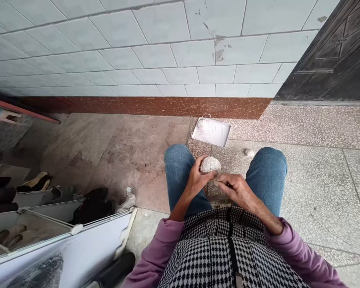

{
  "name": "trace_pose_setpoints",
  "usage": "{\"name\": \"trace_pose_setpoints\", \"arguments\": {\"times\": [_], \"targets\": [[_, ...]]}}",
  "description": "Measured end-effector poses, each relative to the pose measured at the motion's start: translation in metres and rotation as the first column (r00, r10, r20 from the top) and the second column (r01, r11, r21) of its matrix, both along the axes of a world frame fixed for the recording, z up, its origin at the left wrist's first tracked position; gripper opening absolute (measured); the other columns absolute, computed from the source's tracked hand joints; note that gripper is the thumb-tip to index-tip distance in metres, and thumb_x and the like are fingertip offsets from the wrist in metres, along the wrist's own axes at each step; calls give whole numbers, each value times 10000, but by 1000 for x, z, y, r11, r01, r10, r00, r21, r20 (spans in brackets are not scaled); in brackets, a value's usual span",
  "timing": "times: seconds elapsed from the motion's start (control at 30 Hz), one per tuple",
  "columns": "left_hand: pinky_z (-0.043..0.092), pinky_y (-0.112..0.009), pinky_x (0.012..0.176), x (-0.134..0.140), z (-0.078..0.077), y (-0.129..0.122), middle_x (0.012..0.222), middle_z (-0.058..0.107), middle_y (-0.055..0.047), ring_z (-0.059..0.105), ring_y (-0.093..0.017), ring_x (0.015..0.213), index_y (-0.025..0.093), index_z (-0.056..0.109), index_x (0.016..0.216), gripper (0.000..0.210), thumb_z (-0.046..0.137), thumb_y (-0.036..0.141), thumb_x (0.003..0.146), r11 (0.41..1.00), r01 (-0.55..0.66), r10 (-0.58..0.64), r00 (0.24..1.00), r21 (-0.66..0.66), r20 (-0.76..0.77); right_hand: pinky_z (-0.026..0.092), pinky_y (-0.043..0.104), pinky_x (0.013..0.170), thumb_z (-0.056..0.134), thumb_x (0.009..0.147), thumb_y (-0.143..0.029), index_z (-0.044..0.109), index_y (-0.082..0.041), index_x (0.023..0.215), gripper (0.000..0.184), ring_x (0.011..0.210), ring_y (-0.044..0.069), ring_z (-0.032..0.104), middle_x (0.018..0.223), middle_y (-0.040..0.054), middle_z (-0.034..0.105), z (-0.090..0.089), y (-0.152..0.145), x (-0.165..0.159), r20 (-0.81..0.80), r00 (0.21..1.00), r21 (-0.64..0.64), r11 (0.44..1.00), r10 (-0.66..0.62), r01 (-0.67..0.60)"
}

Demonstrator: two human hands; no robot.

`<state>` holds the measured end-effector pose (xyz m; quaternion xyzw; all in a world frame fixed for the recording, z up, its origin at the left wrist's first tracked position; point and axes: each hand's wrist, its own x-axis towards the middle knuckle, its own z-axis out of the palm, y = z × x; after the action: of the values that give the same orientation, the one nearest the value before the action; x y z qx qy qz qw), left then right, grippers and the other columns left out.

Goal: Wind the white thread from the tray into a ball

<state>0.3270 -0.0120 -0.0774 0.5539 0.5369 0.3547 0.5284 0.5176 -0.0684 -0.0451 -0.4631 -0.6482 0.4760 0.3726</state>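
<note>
A white, rounded bundle of yarn [210,164] sits above the gap between my knees. My left hand [196,178] is closed around its left and lower side, with the thumb across the front. Close by on the right, my right hand [237,187] pinches a thin, dark, slender tool [226,183] whose kind I cannot make out. Its tip meets the lower right of the bundle near my left thumb. Beyond my knees, a shallow white tray [222,134] on the floor holds a loose heap of white yarn [206,126].
A small whitish ball [249,152] lies on the floor beside my right knee [267,160]. To the left stands a white rack [102,232] with several shoes. A tiled wall [156,60] runs across the front, and a dark door [333,64] is at the right.
</note>
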Motion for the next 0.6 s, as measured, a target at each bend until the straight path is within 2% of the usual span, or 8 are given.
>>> {"name": "trace_pose_setpoints", "arguments": {"times": [0.13, 0.2, 0.27, 0.37, 0.43, 0.53, 0.6], "targets": [[526, -389, 946, -4, -8, -9, 1080, 743, -72, 672, -273, 1018, 185, 713, 1214, 517, 766, 535, 837, 976, 175, -154, 976, -130, 155, 357, 280, 618, 660, 1051, -472, 643, -199, 799, 372, 626, 126, 458, 676, -22, 539, 3, 18, 17, -37, 996, 10, 996, -87, 87], [521, -368, 867, -5, -10, -13, 983, 735, -61, 659, -251, 919, 180, 742, 1142, 514, 760, 601, 848, 938, 290, -235, 935, -189, 266, 330, 272, 586, 713, 1002, -553, 625, -202, 776, 427, 612, 120, 422, 659, -34, 500, -3, 27, 19, -119, 988, -49, 994, -100, 95], [527, -371, 841, -7, -10, -16, 934, 736, -65, 662, -252, 883, 185, 768, 1090, 525, 779, 640, 828, 893, 369, -254, 886, -259, 387, 316, 265, 566, 746, 951, -637, 613, -206, 780, 482, 603, 116, 400, 659, -42, 478, -12, 34, 17, -234, 967, -124, 990, -100, 72], [567, -435, 915, -11, -9, -21, 973, 774, -100, 710, -319, 986, 205, 799, 1067, 554, 835, 662, 756, 849, 386, -144, 827, -362, 544, 324, 264, 572, 764, 905, -706, 592, -208, 770, 543, 600, 111, 384, 661, -47, 466, -25, 36, 12, -327, 935, -173, 981, -139, 86], [570, -490, 1013, -14, -6, -21, 1044, 796, -120, 720, -370, 1117, 214, 808, 1095, 579, 857, 661, 730, 847, 357, -45, 786, -393, 617, 324, 268, 576, 745, 906, -733, 554, -211, 721, 585, 593, 110, 363, 641, -50, 443, -33, 34, 8, -330, 926, -182, 975, -184, 129], [527, -546, 1140, -14, 0, -17, 1176, 801, -146, 680, -415, 1292, 192, 800, 1181, 658, 872, 658, 722, 858, 306, 65, 733, -413, 678, 325, 274, 574, 677, 946, -752, 537, -213, 692, 612, 585, 114, 367, 624, -41, 455, -45, 27, 1, -303, 926, -212, 963, -225, 165], [505, -557, 1181, -12, 2, -14, 1237, 793, -164, 645, -428, 1363, 167, 794, 1213, 694, 878, 655, 727, 855, 276, 113, 728, -440, 676, 336, 275, 583, 646, 975, -731, 555, -210, 701, 595, 595, 121, 400, 636, -28, 494, -52, 22, -2, -258, 933, -222, 955, -250, 194]]}}
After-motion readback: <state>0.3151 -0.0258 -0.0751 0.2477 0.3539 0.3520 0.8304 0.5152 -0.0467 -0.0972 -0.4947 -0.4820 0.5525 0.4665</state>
